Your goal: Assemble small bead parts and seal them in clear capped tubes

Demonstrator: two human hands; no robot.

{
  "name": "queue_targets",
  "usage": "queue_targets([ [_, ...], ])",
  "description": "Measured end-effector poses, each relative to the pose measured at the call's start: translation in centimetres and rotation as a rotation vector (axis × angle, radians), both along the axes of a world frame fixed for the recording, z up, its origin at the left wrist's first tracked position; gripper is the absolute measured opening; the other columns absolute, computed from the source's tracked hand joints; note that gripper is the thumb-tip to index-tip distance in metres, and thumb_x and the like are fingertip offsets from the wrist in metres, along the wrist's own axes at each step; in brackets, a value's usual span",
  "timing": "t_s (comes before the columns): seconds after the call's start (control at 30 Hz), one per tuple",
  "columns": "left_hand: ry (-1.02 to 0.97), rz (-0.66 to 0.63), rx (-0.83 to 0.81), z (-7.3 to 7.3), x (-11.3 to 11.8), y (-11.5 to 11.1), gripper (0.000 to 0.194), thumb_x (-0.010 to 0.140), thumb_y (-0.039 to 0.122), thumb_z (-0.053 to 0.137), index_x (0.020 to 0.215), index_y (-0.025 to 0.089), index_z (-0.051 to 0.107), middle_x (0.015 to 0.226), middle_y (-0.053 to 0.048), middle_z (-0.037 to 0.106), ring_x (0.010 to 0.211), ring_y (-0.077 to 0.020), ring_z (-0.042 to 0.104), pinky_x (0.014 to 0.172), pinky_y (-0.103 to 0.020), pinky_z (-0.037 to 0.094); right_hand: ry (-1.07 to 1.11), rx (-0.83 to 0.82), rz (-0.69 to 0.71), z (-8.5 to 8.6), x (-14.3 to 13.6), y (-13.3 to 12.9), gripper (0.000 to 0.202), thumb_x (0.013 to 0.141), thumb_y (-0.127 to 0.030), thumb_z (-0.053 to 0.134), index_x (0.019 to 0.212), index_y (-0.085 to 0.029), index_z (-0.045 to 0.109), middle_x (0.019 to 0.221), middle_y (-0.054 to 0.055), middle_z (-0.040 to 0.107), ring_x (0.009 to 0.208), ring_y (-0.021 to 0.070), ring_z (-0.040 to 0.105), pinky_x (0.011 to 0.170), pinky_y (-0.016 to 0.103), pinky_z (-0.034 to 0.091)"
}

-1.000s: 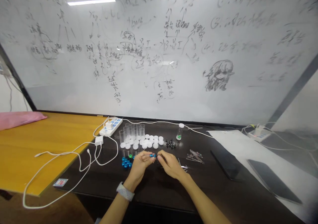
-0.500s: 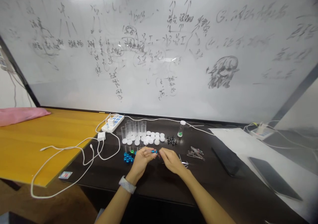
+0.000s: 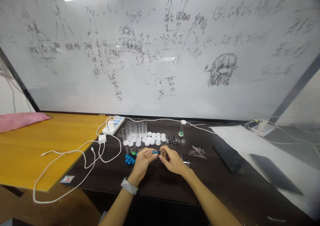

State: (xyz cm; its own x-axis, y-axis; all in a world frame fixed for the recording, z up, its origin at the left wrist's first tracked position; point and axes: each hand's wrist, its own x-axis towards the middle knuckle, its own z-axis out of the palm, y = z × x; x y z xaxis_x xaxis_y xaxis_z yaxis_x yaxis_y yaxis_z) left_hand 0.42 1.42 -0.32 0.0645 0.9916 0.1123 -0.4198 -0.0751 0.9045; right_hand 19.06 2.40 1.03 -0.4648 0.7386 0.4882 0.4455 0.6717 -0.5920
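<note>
My left hand (image 3: 144, 160) pinches a small blue metallic ball (image 3: 154, 152), and a thin metal pin sticks out of it to the left. A dark tip shows on its right side. There, my right hand (image 3: 172, 161) closes thumb and forefinger; what they grip, if anything, is too small to make out. Blue balls (image 3: 129, 159) and a green ball (image 3: 133, 153) lie left of my left hand. Behind the hands are small black pronged pieces (image 3: 172, 140). Thin pins (image 3: 197, 152) lie to the right, and metal pieces (image 3: 185, 162) sit by my right wrist.
Clear tubes (image 3: 135, 130) and white caps (image 3: 152, 140) stand at the back. One capped tube (image 3: 181, 128) holds something green. A power strip (image 3: 113, 125) with white cables is at the left. Two dark flat devices, one a black slab (image 3: 227, 158), lie right. A whiteboard (image 3: 150, 99) rises behind.
My right fingers have shifted slightly and rounded, showing more of the dark tip beside the blue ball. My left hand keeps its pinch. The camera view has moved a little.
</note>
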Motion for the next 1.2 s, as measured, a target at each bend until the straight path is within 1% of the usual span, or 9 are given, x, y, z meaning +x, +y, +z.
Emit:
queue_targets([
  [0.13,-0.002,-0.001,0.010,0.10,0.03,0.02,0.034,0.060,0.023,0.092,0.087,0.015,0.073,0.088,-0.008,0.079,0.083,-0.0196,0.073,0.082,-0.031,0.054,-0.028,0.033,-0.031,0.10,0.02,-0.02,0.022,0.104,-0.033,0.039,0.095,-0.022,0.057,0.081,0.001,0.064,0.072,0.0169,0.060,0.070,0.028,0.043],
  [0.27,-0.005,0.000,-0.002,0.10,0.04,0.07,0.035,0.059,0.024,0.092,0.087,0.014,0.073,0.089,-0.010,0.079,0.084,-0.0203,0.073,0.082,-0.031,0.054,-0.017,0.009,-0.008,0.17,0.04,-0.06,0.014,0.099,-0.033,0.049,0.108,-0.023,0.054,0.084,0.000,0.065,0.066,0.0155,0.058,0.066,0.026,0.043],
  [0.4,-0.002,0.008,-0.014,0.21,0.08,0.00,0.036,0.058,0.024,0.093,0.086,0.014,0.072,0.088,-0.009,0.079,0.083,-0.0194,0.073,0.083,-0.030,0.054,-0.026,0.048,-0.039,0.19,0.11,-0.05,0.019,0.102,-0.032,0.042,0.096,-0.022,0.058,0.082,0.002,0.065,0.072,0.0173,0.060,0.070,0.028,0.043],
  [0.53,-0.008,0.005,-0.010,0.33,0.14,-0.03,0.036,0.058,0.024,0.093,0.085,0.014,0.072,0.087,-0.009,0.079,0.083,-0.0193,0.073,0.082,-0.030,0.054,-0.022,0.032,-0.026,0.25,0.27,-0.05,0.015,0.098,-0.033,0.051,0.108,-0.023,0.055,0.084,0.001,0.065,0.066,0.0156,0.058,0.066,0.027,0.043],
  [0.67,-0.003,0.005,-0.015,0.25,0.10,0.03,0.038,0.057,0.024,0.093,0.087,0.014,0.072,0.088,-0.010,0.079,0.082,-0.0200,0.073,0.082,-0.031,0.055,-0.033,0.067,-0.052,0.29,0.37,-0.04,0.016,0.101,-0.032,0.045,0.098,-0.023,0.059,0.081,0.001,0.065,0.070,0.0170,0.060,0.069,0.028,0.044],
  [0.8,-0.007,0.001,-0.011,0.25,0.09,0.05,0.038,0.057,0.025,0.093,0.087,0.014,0.072,0.087,-0.010,0.079,0.082,-0.0197,0.073,0.082,-0.031,0.054,-0.034,0.047,-0.028,0.29,0.36,-0.02,0.015,0.097,-0.032,0.051,0.109,-0.024,0.055,0.084,0.000,0.066,0.065,0.0158,0.059,0.065,0.027,0.044],
  [0.93,-0.008,0.004,-0.017,0.37,0.10,-0.06,0.038,0.057,0.024,0.093,0.087,0.014,0.072,0.087,-0.009,0.079,0.081,-0.0190,0.073,0.081,-0.030,0.054,-0.042,0.081,-0.045,0.30,0.36,-0.02,0.017,0.101,-0.031,0.043,0.098,-0.023,0.058,0.084,0.002,0.066,0.075,0.0177,0.062,0.070,0.029,0.044],
  [1.07,-0.004,0.003,-0.010,0.45,0.09,-0.13,0.037,0.058,0.024,0.093,0.087,0.014,0.071,0.088,-0.010,0.079,0.083,-0.0199,0.073,0.083,-0.031,0.055,-0.033,0.057,-0.037,0.29,0.40,-0.06,0.014,0.098,-0.032,0.051,0.108,-0.024,0.056,0.084,0.001,0.066,0.065,0.0158,0.059,0.065,0.027,0.044],
  [1.2,0.000,0.010,-0.004,0.43,0.10,-0.09,0.037,0.058,0.024,0.093,0.087,0.014,0.072,0.089,-0.010,0.079,0.085,-0.0204,0.073,0.084,-0.031,0.055,-0.055,0.095,-0.047,0.32,0.36,-0.09,0.016,0.101,-0.031,0.044,0.098,-0.024,0.058,0.083,0.002,0.066,0.072,0.0178,0.061,0.068,0.028,0.044],
])
